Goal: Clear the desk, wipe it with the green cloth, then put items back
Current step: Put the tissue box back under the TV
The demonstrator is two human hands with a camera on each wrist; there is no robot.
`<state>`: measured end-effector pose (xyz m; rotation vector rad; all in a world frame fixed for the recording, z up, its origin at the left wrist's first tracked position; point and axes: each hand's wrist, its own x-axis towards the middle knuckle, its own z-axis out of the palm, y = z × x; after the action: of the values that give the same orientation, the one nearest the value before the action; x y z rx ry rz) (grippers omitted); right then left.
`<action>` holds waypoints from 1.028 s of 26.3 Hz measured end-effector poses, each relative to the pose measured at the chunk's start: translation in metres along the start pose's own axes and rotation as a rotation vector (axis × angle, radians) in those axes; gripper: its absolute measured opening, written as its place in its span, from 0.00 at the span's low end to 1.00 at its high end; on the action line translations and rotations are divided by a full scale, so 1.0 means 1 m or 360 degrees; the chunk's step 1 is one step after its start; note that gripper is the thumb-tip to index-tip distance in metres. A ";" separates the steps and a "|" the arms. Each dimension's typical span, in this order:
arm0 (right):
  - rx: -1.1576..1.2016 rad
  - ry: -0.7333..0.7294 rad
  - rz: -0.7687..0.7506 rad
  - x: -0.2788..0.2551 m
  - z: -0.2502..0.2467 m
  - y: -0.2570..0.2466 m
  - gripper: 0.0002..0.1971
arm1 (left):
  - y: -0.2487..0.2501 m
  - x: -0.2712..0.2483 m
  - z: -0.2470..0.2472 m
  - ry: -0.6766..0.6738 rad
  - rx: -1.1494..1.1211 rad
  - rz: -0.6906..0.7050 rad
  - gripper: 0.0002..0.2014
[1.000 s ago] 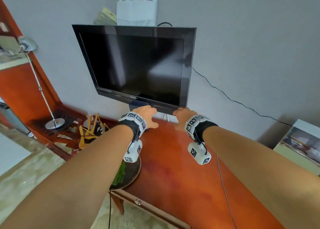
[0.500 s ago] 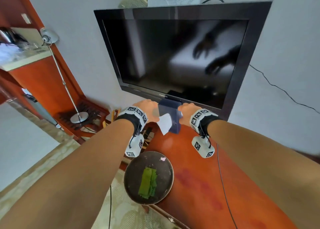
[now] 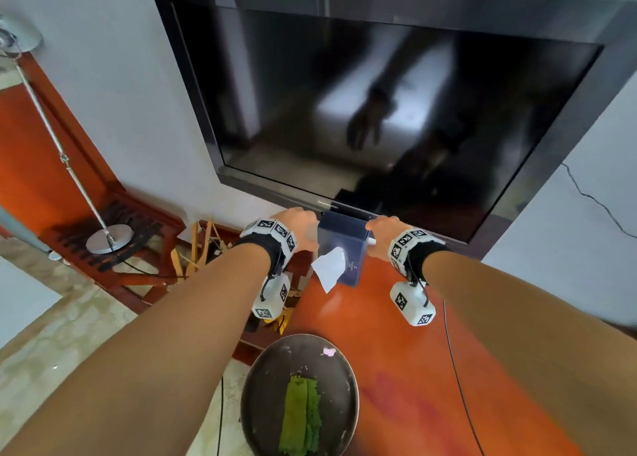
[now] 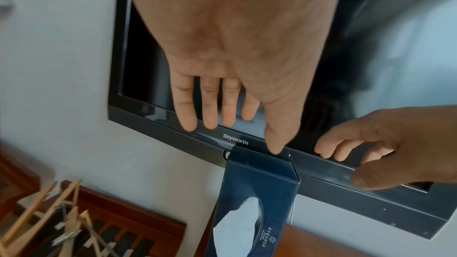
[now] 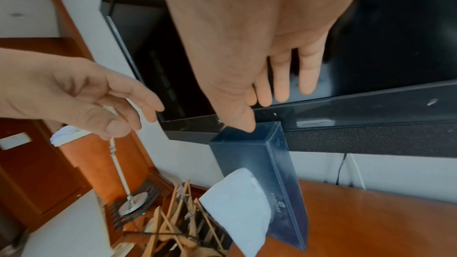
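Note:
A dark blue tissue box [image 3: 341,245] stands on end at the back of the orange-brown desk [image 3: 396,352], just under the TV, with a white tissue [image 3: 329,266] hanging from its slot. My left hand [image 3: 303,228] and right hand [image 3: 381,231] flank its top. In the left wrist view the left hand's [image 4: 237,138] fingers are straight and the thumb tip touches the box [image 4: 257,192]. In the right wrist view the right hand [image 5: 264,112] is also spread, thumb at the box [image 5: 279,163] top. The folded green cloth [image 3: 300,417] lies on a dark round plate [image 3: 255,386] at the desk's front left edge.
A black TV [image 3: 379,111] hangs on the wall right above the box. A thin cable [image 3: 455,369] runs along the desk on the right. Left of the desk are wooden hangers [image 3: 196,249] and a floor lamp [image 3: 65,159] on a low rack.
The head view has moved closer and tilted down, bringing the box, plate and cloth into sight. Both hands stay at the two sides of the box's top.

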<state>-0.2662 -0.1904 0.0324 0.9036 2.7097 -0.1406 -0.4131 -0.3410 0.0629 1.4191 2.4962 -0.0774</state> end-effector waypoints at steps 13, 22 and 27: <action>0.0235 -0.0194 0.0393 0.076 0.041 -0.025 0.39 | -0.017 0.152 0.053 -0.0237 0.0021 0.0665 0.38; 0.0214 -0.0058 0.0575 0.083 0.055 -0.042 0.39 | -0.004 0.169 0.076 -0.0038 0.0201 0.0682 0.33; 0.0348 0.0021 0.0556 0.074 0.066 -0.045 0.42 | 0.001 0.160 0.090 -0.0152 0.0237 0.0733 0.37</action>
<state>-0.3345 -0.1960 -0.0525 1.4273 2.5326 -0.3624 -0.4715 -0.2228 -0.0650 1.9632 2.0652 -0.2366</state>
